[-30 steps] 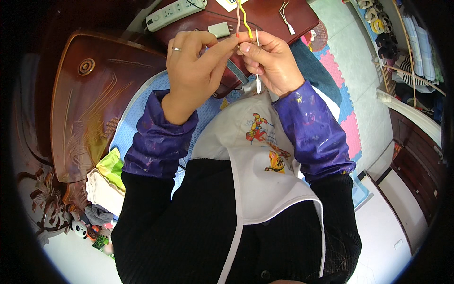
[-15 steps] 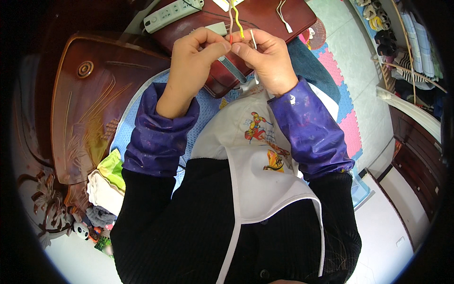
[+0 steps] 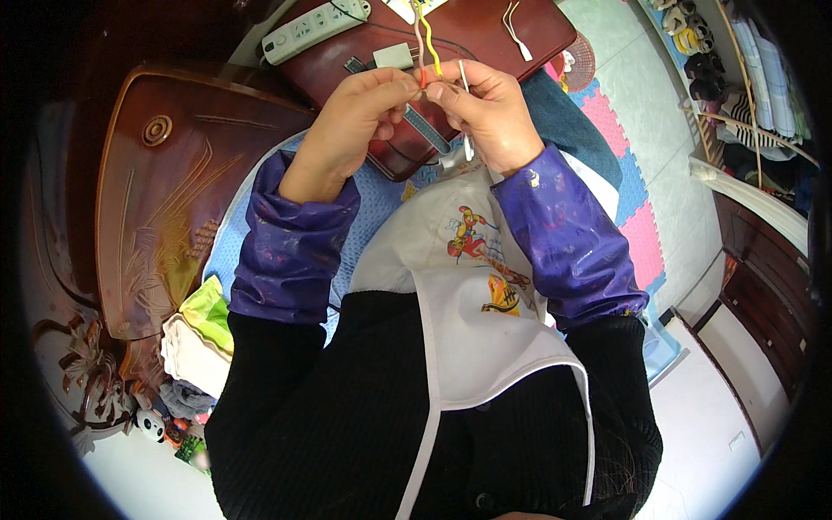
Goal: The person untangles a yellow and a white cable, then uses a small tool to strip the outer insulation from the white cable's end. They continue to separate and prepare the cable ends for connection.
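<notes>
My hands meet over the far part of a dark red table. My right hand (image 3: 494,113) is closed, thumb against index finger, on the lower ends of a yellow wire (image 3: 429,39) and a pinkish-brown wire (image 3: 419,35) with a red tip (image 3: 423,74). A white cord (image 3: 465,76) crosses its index finger and hangs below. My left hand (image 3: 347,117) pinches thumb and finger together right beside the red tip; what lies between them is too small to make out. Below the fingertips lies a grey, flat, ruler-like strip (image 3: 425,128).
On the dark red table (image 3: 485,22) are a white power strip (image 3: 316,33), a white adapter block (image 3: 394,56) and a short white cable (image 3: 517,33). A carved wooden chair (image 3: 199,173) stands to the left. Foam mats (image 3: 607,121) and a shelf are at the right.
My left hand has drawn slightly left and down, and its lower fingers show more. The wires have shifted slightly left and down. My right hand stays nearly in place, holding the wires.
</notes>
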`<state>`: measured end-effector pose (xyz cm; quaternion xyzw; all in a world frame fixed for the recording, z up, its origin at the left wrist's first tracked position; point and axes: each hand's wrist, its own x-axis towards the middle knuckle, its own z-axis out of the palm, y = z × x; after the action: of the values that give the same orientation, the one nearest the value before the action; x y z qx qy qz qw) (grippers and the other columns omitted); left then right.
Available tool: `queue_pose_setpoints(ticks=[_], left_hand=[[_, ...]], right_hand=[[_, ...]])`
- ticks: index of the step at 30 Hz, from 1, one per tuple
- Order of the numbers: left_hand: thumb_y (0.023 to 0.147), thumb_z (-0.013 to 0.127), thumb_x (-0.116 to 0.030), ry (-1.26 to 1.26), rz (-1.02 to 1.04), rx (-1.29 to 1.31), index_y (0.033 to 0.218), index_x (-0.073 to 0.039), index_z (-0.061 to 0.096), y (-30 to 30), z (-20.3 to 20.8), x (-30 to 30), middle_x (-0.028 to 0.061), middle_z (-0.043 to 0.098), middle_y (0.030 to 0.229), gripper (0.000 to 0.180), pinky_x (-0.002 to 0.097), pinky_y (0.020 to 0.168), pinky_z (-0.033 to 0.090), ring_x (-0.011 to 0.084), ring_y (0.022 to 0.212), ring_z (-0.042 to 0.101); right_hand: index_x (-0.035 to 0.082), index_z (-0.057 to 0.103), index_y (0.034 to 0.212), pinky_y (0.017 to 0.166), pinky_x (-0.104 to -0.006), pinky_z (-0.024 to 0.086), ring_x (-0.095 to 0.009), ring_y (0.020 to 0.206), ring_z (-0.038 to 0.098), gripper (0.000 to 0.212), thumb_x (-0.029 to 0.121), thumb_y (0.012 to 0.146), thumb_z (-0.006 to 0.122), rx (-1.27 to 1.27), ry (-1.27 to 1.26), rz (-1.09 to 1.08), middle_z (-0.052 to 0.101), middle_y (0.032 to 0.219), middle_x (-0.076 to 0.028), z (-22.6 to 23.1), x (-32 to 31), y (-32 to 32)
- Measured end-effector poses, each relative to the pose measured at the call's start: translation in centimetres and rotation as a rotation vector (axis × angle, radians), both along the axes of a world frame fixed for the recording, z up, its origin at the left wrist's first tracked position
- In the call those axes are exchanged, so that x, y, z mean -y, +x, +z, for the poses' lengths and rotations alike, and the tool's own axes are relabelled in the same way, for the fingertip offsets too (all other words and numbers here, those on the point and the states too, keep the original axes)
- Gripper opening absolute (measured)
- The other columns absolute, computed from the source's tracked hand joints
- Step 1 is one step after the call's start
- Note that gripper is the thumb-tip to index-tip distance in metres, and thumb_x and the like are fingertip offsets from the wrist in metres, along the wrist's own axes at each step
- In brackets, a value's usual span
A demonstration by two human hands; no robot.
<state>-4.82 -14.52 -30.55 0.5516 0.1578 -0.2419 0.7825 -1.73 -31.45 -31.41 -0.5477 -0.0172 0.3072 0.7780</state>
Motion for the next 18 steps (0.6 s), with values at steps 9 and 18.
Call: queue_pose_setpoints(ticks=[9, 18], left_hand=[[0.088, 0.055, -0.024, -0.017, 0.135, 0.225, 0.092, -0.008, 0.057, -0.1, -0.6, 1.3, -0.0052, 0.052, 0.076, 0.017, 0.0167, 0.056, 0.034, 0.0022, 0.066, 0.044], [0.090, 0.053, -0.024, -0.580, 0.071, 0.018, 0.104, -0.006, 0.056, 0.1, -2.3, 2.4, -0.0029, 0.055, 0.085, 0.022, 0.0201, 0.063, 0.038, 0.0059, 0.075, 0.045]], right_hand=[[0.001, 0.060, 0.093, 0.044, -0.0161, 0.030, -0.002, 0.052, 0.040, 0.012, 0.007, 0.083, 0.061, -0.133, 0.122, -0.131, 0.058, 0.074, -0.001, 0.4, -0.1, -0.2], [0.005, 0.046, 0.087, 0.043, -0.0174, 0.033, -0.007, 0.058, 0.053, 0.014, 0.002, 0.083, 0.059, -0.223, 0.289, -0.274, 0.061, 0.078, -0.008, 0.0, 0.3, -1.4]])
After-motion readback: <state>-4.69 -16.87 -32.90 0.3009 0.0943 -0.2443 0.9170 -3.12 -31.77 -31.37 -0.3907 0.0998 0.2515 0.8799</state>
